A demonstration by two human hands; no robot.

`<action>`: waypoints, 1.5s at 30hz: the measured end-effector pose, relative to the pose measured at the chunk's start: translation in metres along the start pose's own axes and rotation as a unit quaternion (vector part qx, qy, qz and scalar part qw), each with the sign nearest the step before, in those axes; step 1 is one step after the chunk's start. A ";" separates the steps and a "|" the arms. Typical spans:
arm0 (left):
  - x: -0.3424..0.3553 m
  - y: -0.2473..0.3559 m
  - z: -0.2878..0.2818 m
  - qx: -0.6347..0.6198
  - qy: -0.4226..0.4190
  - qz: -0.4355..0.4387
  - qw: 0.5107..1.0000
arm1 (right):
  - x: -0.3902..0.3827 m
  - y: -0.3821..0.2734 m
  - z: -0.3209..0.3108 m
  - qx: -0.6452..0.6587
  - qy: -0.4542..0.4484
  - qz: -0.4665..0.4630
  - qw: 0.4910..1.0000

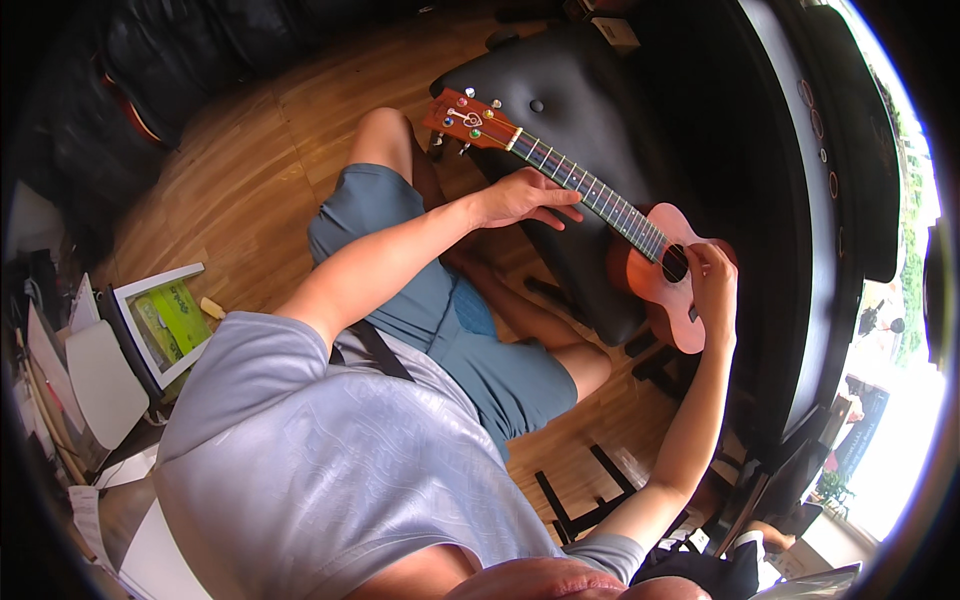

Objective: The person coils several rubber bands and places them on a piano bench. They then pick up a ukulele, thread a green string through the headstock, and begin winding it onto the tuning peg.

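Observation:
A reddish-brown ukulele (668, 225) lies slantwise in front of me, over a black padded stool. Its headstock (470, 118) points to the far left, with tuning pegs and a pale heart-shaped marking. At the neck is my left hand (525, 198), its thumb side against the edge of the fretboard (590, 187) and its fingers stretched out below, not wrapped round. My right hand (713, 285) is over the body beside the sound hole (675, 263). Its fingers are bent together at the strings; whether they pinch a string is hidden.
The black tufted stool (560, 100) stands under the neck. Large black furniture (790, 230) rises close on the right, before a bright window (915, 420). At left, a white-framed picture (165, 325) leans near papers and boards. A black sofa (170, 50) stands at the far left.

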State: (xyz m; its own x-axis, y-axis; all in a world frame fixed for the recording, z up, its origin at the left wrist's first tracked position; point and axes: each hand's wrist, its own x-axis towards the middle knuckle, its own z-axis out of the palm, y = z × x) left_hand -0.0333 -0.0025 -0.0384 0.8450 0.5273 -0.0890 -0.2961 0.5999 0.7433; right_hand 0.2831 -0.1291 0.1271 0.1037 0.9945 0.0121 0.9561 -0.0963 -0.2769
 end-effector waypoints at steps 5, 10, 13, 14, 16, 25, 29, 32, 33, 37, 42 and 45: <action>-0.004 0.001 0.001 0.001 0.003 0.012 1.000 | -0.012 -0.015 0.000 -0.102 -0.004 -0.038 0.994; -0.004 -0.001 0.001 -0.005 0.004 0.015 1.000 | -0.029 -0.050 0.001 -0.123 0.007 -0.104 0.987; -0.001 -0.002 0.001 -0.002 -0.001 0.013 1.000 | -0.007 -0.028 -0.007 -0.026 -0.072 -0.066 0.995; -0.001 -0.001 0.000 0.001 0.001 0.011 1.000 | 0.004 -0.020 -0.011 0.008 -0.092 -0.023 0.995; -0.002 0.000 0.000 0.011 0.011 0.005 1.000 | 0.026 -0.004 -0.019 0.061 -0.113 0.053 0.990; -0.001 0.002 0.006 0.013 0.002 0.009 1.000 | 0.011 0.073 0.004 -0.005 0.123 0.084 0.989; -0.002 -0.003 -0.001 0.040 -0.003 0.016 0.999 | -0.001 0.011 0.032 -0.007 0.169 0.014 0.985; 0.000 -0.007 0.000 0.062 -0.001 0.015 0.998 | -0.007 0.015 0.054 -0.027 0.194 0.019 0.980; 0.000 -0.007 0.001 0.066 0.002 0.015 0.998 | -0.008 0.016 0.058 -0.020 0.209 0.026 0.977; 0.001 -0.006 0.005 0.115 0.022 -0.002 0.993 | -0.009 0.020 0.065 -0.022 0.235 0.020 0.972; -0.001 -0.012 0.012 0.161 0.047 0.000 0.986 | -0.010 0.019 0.066 -0.025 0.264 0.008 0.964; -0.007 -0.011 0.018 0.245 0.054 -0.026 0.968 | -0.008 0.026 0.070 -0.028 0.287 -0.003 0.958</action>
State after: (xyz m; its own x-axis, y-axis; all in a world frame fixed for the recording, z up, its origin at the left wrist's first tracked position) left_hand -0.0282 -0.0232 -0.0341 0.7945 0.5786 -0.1843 0.0152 0.2844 0.9586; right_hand 0.2876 -0.1365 0.0524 0.2166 0.8111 0.5434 0.9687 -0.1095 -0.2227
